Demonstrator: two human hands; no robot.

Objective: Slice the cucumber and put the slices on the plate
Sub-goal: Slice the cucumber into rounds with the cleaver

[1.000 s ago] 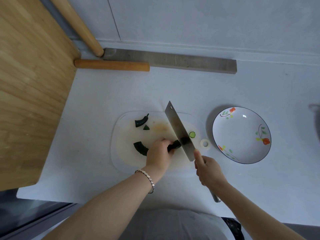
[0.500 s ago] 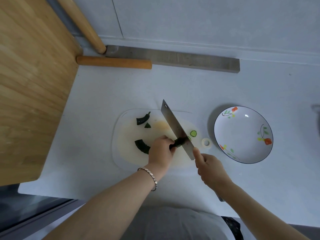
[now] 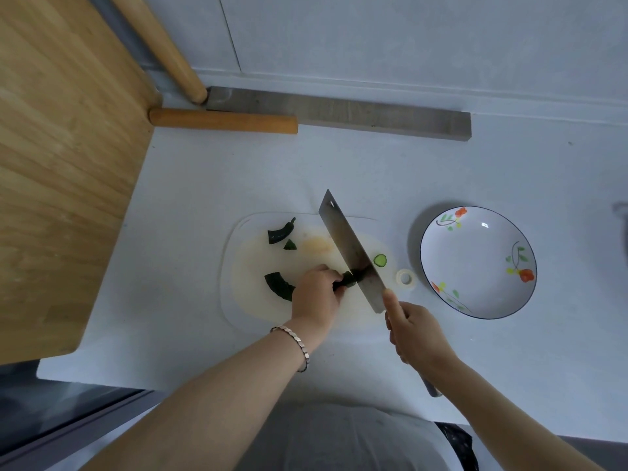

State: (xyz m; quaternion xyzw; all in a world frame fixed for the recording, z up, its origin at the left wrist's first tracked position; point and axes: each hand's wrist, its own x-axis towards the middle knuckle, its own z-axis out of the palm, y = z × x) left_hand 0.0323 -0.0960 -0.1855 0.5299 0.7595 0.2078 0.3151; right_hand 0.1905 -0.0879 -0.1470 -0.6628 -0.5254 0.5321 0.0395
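A translucent white plastic cutting board with rounded corners lies on the matte white countertop. On it the left hand curls its fingers over a dark green, glossy-skinned cucumber and pins it to the board. A curved dark length sticks out at the hand's left; whether it is one piece with the gripped part cannot be told.

The right hand is wrapped around the handle of a broad rectangular steel cleaver, with one finger stretched along the blade's heel. The brushed metal blade stands tilted, its edge down on the cucumber just beside the left fingertips. The grey butt of the handle pokes out below the wrist.

One round pale green slice with a dark rim lies flat on the board just right of the blade. At the board's far left lie a hooked stem end and a small triangular scrap.

A shallow round white ceramic plate, thinly dark-rimmed and painted with orange flowers and green leaves, sits right of the board. No slices are on it. Between them rests a small white ring of tape. A segmented metal bracelet circles the left wrist.

Farther back lie a smooth cylindrical wooden rod and a flat grey weathered slat. A pale-grained wooden board fills the left side.
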